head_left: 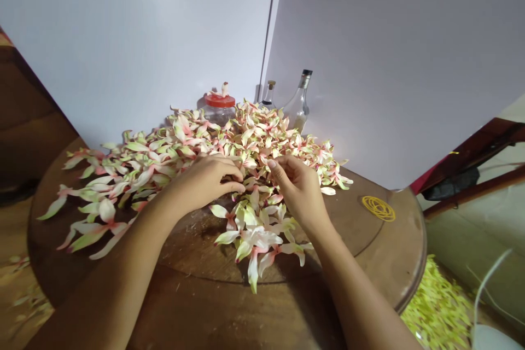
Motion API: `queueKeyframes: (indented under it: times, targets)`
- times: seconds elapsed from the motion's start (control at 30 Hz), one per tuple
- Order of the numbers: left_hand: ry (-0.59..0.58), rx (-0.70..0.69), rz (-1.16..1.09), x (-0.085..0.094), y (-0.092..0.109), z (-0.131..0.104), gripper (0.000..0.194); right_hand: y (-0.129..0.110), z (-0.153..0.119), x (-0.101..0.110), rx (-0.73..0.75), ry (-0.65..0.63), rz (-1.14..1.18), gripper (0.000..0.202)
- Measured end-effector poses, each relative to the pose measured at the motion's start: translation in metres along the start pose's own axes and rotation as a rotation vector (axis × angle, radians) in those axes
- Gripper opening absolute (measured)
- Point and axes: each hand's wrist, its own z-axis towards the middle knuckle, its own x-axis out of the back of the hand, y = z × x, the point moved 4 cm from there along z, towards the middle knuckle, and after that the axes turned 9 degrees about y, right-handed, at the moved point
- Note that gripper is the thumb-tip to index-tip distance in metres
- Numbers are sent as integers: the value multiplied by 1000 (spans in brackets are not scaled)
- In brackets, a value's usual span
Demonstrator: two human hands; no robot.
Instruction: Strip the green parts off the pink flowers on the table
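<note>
Soft, curling cream-and-pink petals (259, 229) lay heaped on the round, smooth wooden desk (197, 311), the landmark here. At its middle, the left hand (213, 178) curved over the heap, thumb and fingers slightly apart; the right hand (293, 183) bent opposite, its grip impossible to tell. Petals lay between and just beyond the fingers. Toward the desk's back stood a red-lidded jar (220, 108) and clear glass bottles (298, 106); near its right edge lay thin yellow loops (378, 209).

Petals (143, 161) heap on the table (394, 251); bottles, apparently two (298, 104), stand behind.
</note>
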Motion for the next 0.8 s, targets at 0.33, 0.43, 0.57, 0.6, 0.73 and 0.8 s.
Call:
queueKeyframes:
  times: [0.33,0.43,0.57,0.6,0.73,0.8]
  targets:
    - [-235,127,221,-28,6,-3,18,-5,-2,-1,12,-8,-55,35]
    - [-272,174,214,-28,3,-5,21,-5,-2,-1,15,-14,-69,34]
    - [-236,217,246,-26,3,-4,14,-5,-1,-2,19,-19,-77,32]
    - [-214,224,249,-26,3,-3,13,-5,-1,-2,19,-19,-76,31]
    - [-120,202,188,-35,4,2,19,-3,0,-3,21,-19,-72,31]
    - [-122,175,149,-41,3,3,21,-2,0,-3,27,-17,-85,31]
